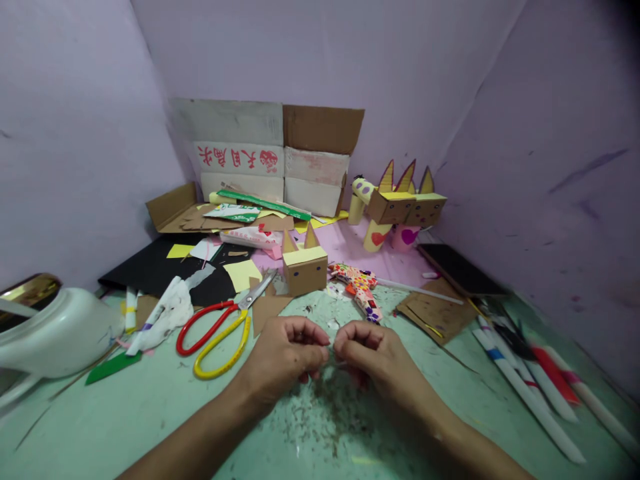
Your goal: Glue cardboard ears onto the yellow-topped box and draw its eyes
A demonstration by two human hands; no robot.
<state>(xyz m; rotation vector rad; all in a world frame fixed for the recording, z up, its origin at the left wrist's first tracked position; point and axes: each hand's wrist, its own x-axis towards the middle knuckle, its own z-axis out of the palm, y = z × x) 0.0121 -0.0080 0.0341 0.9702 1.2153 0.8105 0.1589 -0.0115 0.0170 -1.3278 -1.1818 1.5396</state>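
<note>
My left hand [285, 353] and my right hand [373, 357] rest close together on the green floor [150, 413], knuckles up and fingers curled under. Their fingertips nearly meet around something small that I cannot make out. Dark scraps and crumbs lie scattered under and in front of the hands. Scissors with a red and a yellow handle [223, 330] lie just left of my left hand. A small cardboard cube with two pointed ears [304, 267] stands right behind the hands, next to a patterned paper strip [361, 287].
A white container [55, 333] sits at the far left. Rolled paper sticks [530, 380] lie at the right. Cardboard animal figures [400, 207] and an open carton [273, 157] stand at the back wall, with black paper [160, 267], cardboard pieces [437, 310] and paper cuttings around.
</note>
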